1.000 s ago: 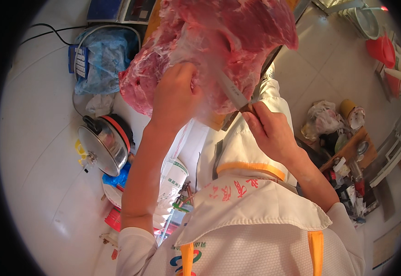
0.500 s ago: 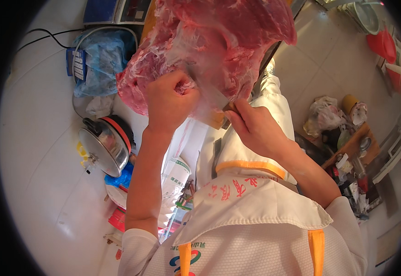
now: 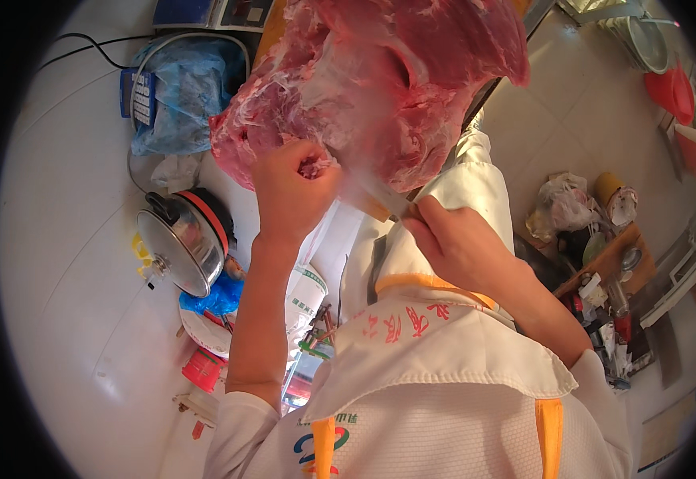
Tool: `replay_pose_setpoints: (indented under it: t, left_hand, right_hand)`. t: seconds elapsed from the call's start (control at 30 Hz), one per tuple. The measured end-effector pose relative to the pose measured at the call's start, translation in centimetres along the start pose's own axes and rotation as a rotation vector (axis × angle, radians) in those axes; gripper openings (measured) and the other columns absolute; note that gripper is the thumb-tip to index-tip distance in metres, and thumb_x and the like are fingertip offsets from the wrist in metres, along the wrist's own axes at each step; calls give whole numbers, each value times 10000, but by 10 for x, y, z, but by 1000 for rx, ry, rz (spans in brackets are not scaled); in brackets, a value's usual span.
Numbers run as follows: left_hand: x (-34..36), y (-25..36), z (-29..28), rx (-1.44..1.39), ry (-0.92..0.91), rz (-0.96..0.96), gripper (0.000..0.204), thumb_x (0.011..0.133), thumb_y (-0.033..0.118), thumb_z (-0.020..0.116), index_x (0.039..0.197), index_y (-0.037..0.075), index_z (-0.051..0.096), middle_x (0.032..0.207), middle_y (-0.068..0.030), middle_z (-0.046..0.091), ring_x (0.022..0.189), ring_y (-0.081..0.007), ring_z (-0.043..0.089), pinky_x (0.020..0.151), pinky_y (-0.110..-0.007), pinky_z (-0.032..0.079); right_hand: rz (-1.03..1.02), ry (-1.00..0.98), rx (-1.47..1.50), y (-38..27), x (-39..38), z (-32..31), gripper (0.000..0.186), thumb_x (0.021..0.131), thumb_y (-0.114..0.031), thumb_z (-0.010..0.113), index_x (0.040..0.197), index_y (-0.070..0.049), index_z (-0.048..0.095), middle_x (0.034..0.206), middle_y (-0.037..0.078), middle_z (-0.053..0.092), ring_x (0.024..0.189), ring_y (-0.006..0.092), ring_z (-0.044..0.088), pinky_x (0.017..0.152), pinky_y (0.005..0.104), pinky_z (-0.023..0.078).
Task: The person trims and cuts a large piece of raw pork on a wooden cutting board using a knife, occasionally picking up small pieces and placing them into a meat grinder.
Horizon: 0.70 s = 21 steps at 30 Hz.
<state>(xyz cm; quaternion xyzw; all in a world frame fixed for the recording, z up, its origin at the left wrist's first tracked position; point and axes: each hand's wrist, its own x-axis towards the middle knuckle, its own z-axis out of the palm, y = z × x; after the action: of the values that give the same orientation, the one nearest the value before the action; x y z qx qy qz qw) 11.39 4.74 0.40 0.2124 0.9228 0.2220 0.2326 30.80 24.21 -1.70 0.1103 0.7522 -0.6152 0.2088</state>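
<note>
A large slab of raw red meat (image 3: pixel 348 80) with white fat and sinew fills the top middle, lying over a wooden board. My left hand (image 3: pixel 296 188) is closed in a fist on the meat's near edge, a bit of flesh showing inside the curled fingers. On the right, my right hand (image 3: pixel 456 239) grips the handle of a knife (image 3: pixel 388 195). Its blade points up and left toward the meat beside my left fist; a pale blur hides most of the blade and its tip. The knife's handle is mostly covered by my fingers.
At left, a blue plastic bag (image 3: pixel 180 96) lies above a lidded steel pot (image 3: pixel 180 247). A white bucket (image 3: pixel 304 295) stands below my left hand. At right are a crumpled clear bag (image 3: pixel 563 203), a wooden board (image 3: pixel 619 259) with utensils, and red plastic scoops (image 3: pixel 670 94).
My right hand has moved slightly right and down with the knife, away from the meat. My left hand still grips the meat's edge, a little lower in view.
</note>
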Motion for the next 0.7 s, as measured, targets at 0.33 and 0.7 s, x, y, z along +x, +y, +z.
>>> replay_pose_setpoints:
  t: [0.33, 0.7]
  left_hand:
    - [-16, -6, -9, -326, 79, -254, 73, 810, -25, 738, 880, -10, 724, 788, 78, 616, 718, -19, 529, 635, -218, 409]
    - [-25, -14, -11, -616, 96, -402, 60, 803, -15, 770, 843, 0, 728, 748, 76, 600, 692, -15, 502, 603, -224, 393]
  right_hand:
    - [1, -118, 7, -21, 32, -39, 222, 1133, -223, 602, 1135, -5, 638, 798, 232, 676, 752, 456, 663, 697, 519, 510]
    - [106, -172, 69, -77, 41, -41, 299, 1152, -256, 557, 1112, 33, 623, 816, 264, 670, 763, 434, 681, 723, 519, 521]
